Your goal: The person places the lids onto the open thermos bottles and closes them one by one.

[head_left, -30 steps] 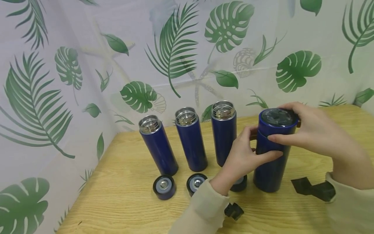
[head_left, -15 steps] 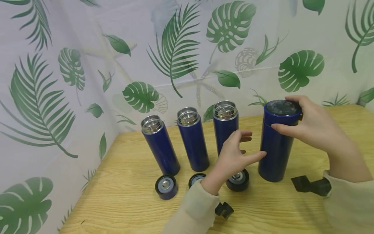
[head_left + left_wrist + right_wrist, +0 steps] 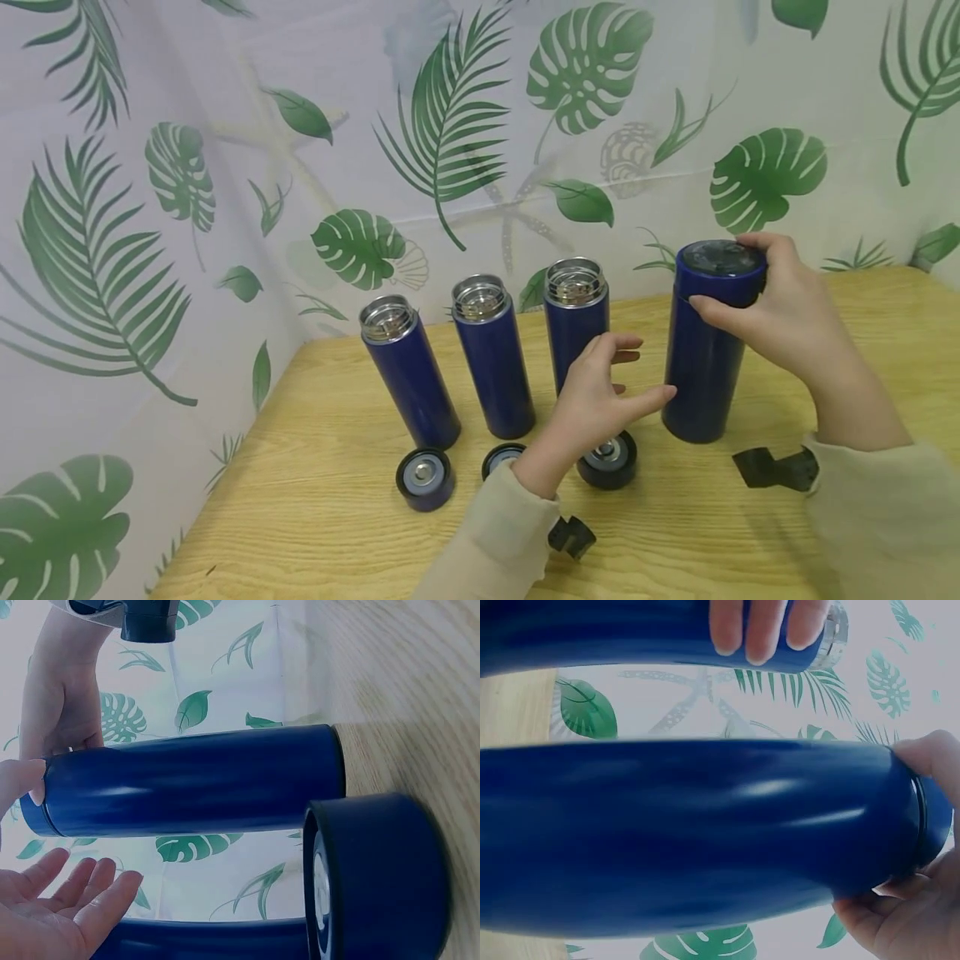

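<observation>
On the right of the head view stands a dark blue thermos bottle [image 3: 701, 367] with its lid [image 3: 722, 271] on. My right hand [image 3: 787, 321] grips it at the top, thumb in front by the lid's seam and fingers round the back. In the right wrist view, the same thermos bottle [image 3: 690, 832] crosses the frame, with my fingers about its lid end. My left hand [image 3: 596, 404] is apart from that bottle, its fingers spread and nothing in them. It overlaps the third lidless bottle [image 3: 576, 317] in the head view.
Two more lidless blue bottles, one at far left [image 3: 411, 375] and one in the middle [image 3: 493, 367], stand on the wooden table [image 3: 300, 517]. Upturned lids lie before the row: a left lid [image 3: 425, 479], a partly hidden middle lid [image 3: 501, 457] and a right lid [image 3: 607, 462].
My left hand has let go of the capped thermos bottle and drawn back to the left. My right hand has shifted that bottle farther back on the table.
</observation>
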`<state>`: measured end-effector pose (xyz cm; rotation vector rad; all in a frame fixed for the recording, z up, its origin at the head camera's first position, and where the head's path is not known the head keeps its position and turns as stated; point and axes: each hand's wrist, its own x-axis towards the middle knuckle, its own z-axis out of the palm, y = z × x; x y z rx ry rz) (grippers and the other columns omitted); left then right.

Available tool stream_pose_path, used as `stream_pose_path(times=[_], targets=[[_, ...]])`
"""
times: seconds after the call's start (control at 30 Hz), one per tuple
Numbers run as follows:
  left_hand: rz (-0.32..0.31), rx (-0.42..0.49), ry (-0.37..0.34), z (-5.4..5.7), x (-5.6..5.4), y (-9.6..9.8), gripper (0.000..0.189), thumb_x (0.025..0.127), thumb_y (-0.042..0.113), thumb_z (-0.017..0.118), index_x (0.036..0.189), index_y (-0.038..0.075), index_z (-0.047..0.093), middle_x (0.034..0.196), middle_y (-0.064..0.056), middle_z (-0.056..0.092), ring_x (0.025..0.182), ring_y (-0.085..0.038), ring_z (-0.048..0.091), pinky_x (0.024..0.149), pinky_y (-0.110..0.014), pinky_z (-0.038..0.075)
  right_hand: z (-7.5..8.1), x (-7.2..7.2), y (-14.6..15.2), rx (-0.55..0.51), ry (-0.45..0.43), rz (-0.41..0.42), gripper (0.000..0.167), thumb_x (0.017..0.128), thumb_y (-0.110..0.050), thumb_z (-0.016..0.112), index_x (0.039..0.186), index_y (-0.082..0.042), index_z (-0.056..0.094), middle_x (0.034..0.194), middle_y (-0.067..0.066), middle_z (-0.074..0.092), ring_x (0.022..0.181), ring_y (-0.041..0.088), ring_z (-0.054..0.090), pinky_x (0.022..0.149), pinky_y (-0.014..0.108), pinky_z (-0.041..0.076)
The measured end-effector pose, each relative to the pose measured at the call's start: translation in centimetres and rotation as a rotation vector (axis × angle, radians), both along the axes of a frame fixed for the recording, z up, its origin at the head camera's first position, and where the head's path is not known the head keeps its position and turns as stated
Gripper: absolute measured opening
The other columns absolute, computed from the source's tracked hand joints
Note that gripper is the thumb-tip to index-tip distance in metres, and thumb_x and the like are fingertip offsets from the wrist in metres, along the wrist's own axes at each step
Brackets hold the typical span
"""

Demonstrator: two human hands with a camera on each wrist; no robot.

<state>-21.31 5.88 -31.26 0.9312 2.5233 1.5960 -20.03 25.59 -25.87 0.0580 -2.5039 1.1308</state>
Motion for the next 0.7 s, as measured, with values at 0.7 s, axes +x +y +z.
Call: stream_pose_path(times=[0.7], targets=[[-0.005, -0.032, 0.028, -0.07, -0.13, -0.06, 0.05, 0.079, 0.027, 0.068, 0.121, 0.011, 0.046, 0.115, 0.004, 0.047, 0.105, -0.005, 0.045, 0.076, -0.02, 0.044, -0.33, -0.49, 0.88, -0.023, 0.014, 0.026, 0.084, 0.082, -0.028, 0.062, 0.141, -0.004, 0.007, 0.126, 0.037, 0.03, 0.103, 0.053, 0.039, 0.078, 0.063, 0.034]])
